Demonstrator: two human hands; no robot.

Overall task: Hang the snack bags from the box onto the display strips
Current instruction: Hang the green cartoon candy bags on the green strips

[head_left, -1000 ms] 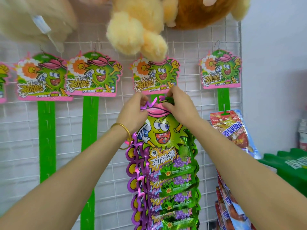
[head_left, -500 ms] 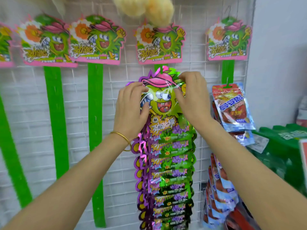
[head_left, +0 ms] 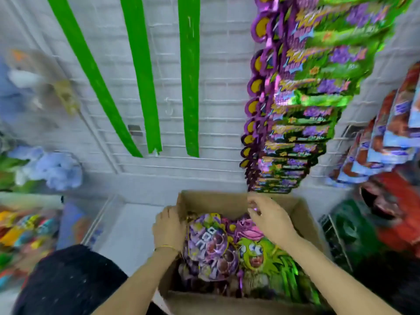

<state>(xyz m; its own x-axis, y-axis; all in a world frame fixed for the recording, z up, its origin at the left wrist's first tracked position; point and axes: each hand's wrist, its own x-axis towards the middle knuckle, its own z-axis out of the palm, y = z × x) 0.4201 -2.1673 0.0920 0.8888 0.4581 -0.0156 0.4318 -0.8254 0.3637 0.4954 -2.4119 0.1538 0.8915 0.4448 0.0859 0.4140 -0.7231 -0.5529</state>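
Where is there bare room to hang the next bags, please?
Three green strips left of the loaded strip hang bare; the grid between them is open. Crowded: the loaded strip, red bags to its right, and the box.

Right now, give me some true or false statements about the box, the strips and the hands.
1. Three green strips hang bare on the wire grid. True.
2. The left hand and right hand are both at the cardboard box. True.
3. The box is empty. False: it holds snack bags.
4. The loaded strip hangs left of the bare ones. False: its green-and-purple bags hang to their right.
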